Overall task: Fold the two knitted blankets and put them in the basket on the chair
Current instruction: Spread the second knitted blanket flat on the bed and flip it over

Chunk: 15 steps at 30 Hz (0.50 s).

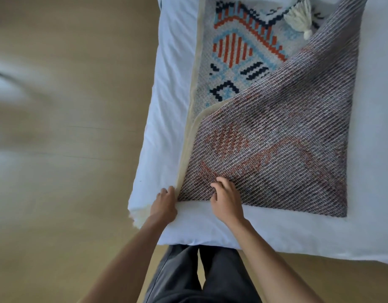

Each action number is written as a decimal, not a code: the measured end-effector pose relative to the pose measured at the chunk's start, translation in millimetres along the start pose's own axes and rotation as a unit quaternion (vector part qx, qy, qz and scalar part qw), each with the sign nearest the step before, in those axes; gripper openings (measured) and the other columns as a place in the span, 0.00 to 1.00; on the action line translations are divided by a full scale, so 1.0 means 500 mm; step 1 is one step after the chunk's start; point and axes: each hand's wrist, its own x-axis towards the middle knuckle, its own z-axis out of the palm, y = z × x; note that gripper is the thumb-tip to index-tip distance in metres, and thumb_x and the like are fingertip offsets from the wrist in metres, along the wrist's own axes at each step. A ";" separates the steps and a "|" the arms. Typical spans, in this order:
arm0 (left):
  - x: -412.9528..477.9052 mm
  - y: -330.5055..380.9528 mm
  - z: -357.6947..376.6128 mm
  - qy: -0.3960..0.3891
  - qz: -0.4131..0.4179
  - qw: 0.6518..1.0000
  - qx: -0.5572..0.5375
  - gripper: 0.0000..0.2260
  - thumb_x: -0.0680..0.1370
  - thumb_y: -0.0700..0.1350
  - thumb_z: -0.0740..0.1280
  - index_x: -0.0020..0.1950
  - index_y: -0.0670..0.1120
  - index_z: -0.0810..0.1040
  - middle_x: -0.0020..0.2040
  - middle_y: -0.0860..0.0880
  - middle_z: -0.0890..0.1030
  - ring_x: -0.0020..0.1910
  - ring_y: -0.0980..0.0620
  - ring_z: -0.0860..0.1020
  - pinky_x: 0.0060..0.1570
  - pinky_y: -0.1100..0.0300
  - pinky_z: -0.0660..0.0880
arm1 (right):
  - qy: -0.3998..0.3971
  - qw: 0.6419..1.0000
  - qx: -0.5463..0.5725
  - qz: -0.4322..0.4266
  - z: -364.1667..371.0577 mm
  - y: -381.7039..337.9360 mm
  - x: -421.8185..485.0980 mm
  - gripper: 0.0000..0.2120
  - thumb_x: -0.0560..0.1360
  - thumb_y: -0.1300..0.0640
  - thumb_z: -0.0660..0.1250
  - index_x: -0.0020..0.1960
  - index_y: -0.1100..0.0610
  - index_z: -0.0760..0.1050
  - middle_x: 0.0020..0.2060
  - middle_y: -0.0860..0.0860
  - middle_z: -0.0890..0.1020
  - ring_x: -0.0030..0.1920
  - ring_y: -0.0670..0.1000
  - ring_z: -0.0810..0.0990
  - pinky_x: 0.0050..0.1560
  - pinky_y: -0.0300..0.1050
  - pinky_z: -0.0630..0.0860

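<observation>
While the person is standing at the near end of the bed, we are logging one knitted blanket lying on the white cover, partway through a fold. A large flap is lying turned over toward the near edge, showing the dull grey-brown reverse, and the bright orange, blue and navy face is showing beyond it, with a pale tassel resting on the patterned side at the far end. The left hand is gripping the blanket's near left corner, fingers curling over the cream border where it is meeting the bed's edge. The right hand is resting on the turned-over flap just beside it, fingers bent with their tips on the knit; we are not able to tell whether it is pinching the fabric or only pressing it. We are judging the task as early: this first blanket is looking only partly folded, its layers are not lining up squarely, and more folds are likely needed. The second blanket, the basket and the chair are not showing here, so nothing is looking stowed yet. The tan floor is filling the left side.
</observation>
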 end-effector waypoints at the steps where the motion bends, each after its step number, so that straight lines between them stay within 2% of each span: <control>1: -0.009 0.006 -0.001 0.004 -0.003 1.000 0.006 0.13 0.72 0.30 0.57 0.53 0.42 0.63 0.56 0.40 0.69 0.55 0.40 0.70 0.45 0.52 0.69 | -0.006 1.000 -0.006 -0.002 -0.003 -0.002 -0.003 0.17 0.77 0.62 0.59 0.65 0.58 0.72 0.68 0.52 0.68 0.68 0.53 0.64 0.65 0.50 0.64; 5: -0.037 0.028 -0.015 0.000 -0.022 1.000 -0.015 0.16 0.73 0.34 0.58 0.60 0.41 0.64 0.58 0.42 0.68 0.58 0.41 0.68 0.49 0.51 0.70 | -0.044 0.999 0.004 0.013 -0.024 -0.013 -0.016 0.18 0.77 0.61 0.58 0.67 0.57 0.70 0.69 0.52 0.67 0.69 0.53 0.64 0.66 0.50 0.63; 7: -0.046 0.032 -0.034 0.000 -0.028 0.999 -0.034 0.16 0.74 0.36 0.58 0.61 0.42 0.65 0.59 0.43 0.69 0.58 0.42 0.69 0.48 0.52 0.70 | -0.067 0.997 0.019 0.031 -0.039 -0.020 -0.019 0.18 0.78 0.60 0.58 0.67 0.57 0.70 0.67 0.52 0.69 0.67 0.53 0.65 0.66 0.50 0.64; 12: -0.090 0.017 -0.108 -0.026 -0.019 0.999 -0.042 0.12 0.76 0.43 0.59 0.58 0.44 0.71 0.59 0.44 0.74 0.52 0.46 0.73 0.45 0.54 0.71 | -0.100 0.990 0.067 0.066 -0.069 -0.058 -0.056 0.16 0.77 0.60 0.58 0.65 0.58 0.71 0.63 0.55 0.73 0.63 0.55 0.70 0.63 0.50 0.68; 15: -0.108 -0.002 -0.157 -0.018 -0.012 0.996 -0.083 0.12 0.76 0.44 0.60 0.58 0.44 0.73 0.57 0.44 0.77 0.52 0.45 0.75 0.45 0.56 0.71 | -0.102 0.980 0.141 0.099 -0.080 -0.096 -0.083 0.17 0.78 0.59 0.58 0.65 0.59 0.70 0.63 0.55 0.74 0.63 0.54 0.72 0.60 0.46 0.69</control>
